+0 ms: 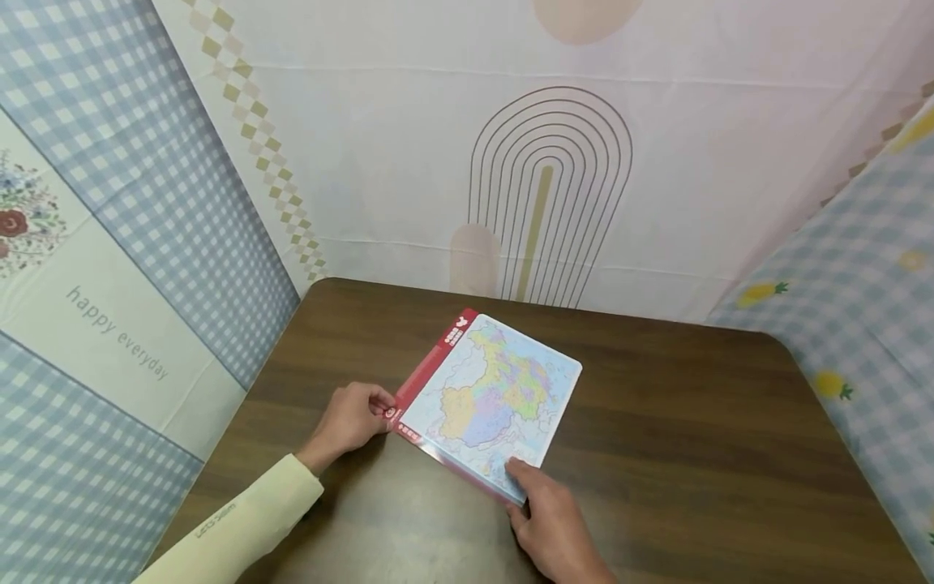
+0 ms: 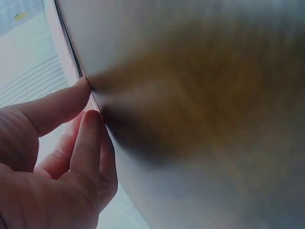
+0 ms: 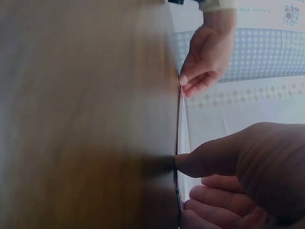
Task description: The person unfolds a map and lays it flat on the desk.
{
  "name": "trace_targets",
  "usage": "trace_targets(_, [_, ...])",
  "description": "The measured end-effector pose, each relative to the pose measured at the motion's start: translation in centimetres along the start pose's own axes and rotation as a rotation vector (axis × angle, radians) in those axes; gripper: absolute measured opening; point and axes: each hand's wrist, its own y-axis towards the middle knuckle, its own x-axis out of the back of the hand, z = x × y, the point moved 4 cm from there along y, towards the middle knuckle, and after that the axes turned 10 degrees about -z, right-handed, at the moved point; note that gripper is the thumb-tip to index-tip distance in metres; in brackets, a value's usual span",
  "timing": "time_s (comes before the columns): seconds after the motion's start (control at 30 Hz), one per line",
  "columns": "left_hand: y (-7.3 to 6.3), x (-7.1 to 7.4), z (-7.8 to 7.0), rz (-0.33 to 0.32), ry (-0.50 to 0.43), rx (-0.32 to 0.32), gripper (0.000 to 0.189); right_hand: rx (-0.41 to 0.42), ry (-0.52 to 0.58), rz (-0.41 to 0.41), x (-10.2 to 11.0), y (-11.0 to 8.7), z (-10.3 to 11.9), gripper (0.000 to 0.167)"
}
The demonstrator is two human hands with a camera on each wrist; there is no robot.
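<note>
A thin, square map in pastel colours lies at an angle on the table, with a red strip of white lettering down its left side. At its near-left corner, my left hand pinches the red edge between thumb and fingertips. My right hand holds the near-right corner, fingers laid over the printed face and thumb at the near edge. Seen edge-on in the right wrist view, the map is a thin pale line beside the right thumb. The left wrist view shows the left fingertips right at the map's edge.
The dark brown wooden table extends around the map on all sides. A pale cloth with arch lines hangs along its back edge. Blue checked cloths border the left and right sides.
</note>
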Motion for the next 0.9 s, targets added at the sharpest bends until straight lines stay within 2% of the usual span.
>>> trace_targets(0.13, [-1.1,-0.2,-0.3,0.000,-0.014,0.021,0.021,0.000,0.013,0.002,0.3,0.1,-0.7,0.055])
trace_targets(0.33, [-2.8,-0.6,-0.8,-0.011,-0.023,0.019,0.019,-0.024,0.036,0.072,0.8,0.5,-2.0,0.054])
trace_targets(0.5, [-3.8,-1.2,-1.1,-0.011,-0.034,0.028,0.019,-0.010,0.029,0.087,1.4,0.9,-3.2,0.056])
trace_targets(0.7, [-4.9,-1.7,-1.6,-0.002,-0.085,0.049,0.021,0.010,0.046,0.125,2.2,1.6,-5.0,0.060])
trace_targets(0.9, [-5.3,-2.1,-1.8,-0.005,-0.139,0.053,0.020,0.057,0.059,0.184,2.5,2.1,-6.5,0.060])
